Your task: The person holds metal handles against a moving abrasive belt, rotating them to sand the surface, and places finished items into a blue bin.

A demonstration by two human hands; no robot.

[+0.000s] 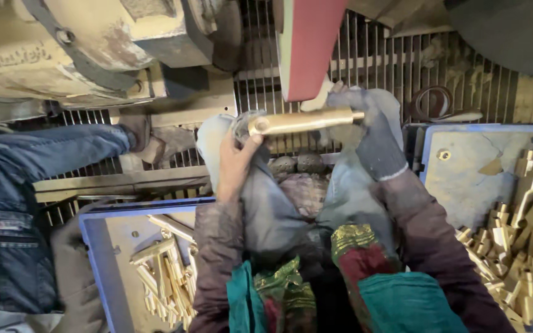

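Under the red belt (306, 46), far centre, you hold the brass rod (303, 121) level: your bare left hand (234, 161) pinches its left end, your gloved right hand (365, 132) wraps the right end. It looks stiff, heavy and slick, so grip both ends.

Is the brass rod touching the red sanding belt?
Cannot tell. In the head view the brass rod lies right under the red belt, but the gloved right hand hides the meeting point.

A long brass rod piece (303, 121) with a shiny golden sheen lies almost level, gripped at both ends, just below the red belt.
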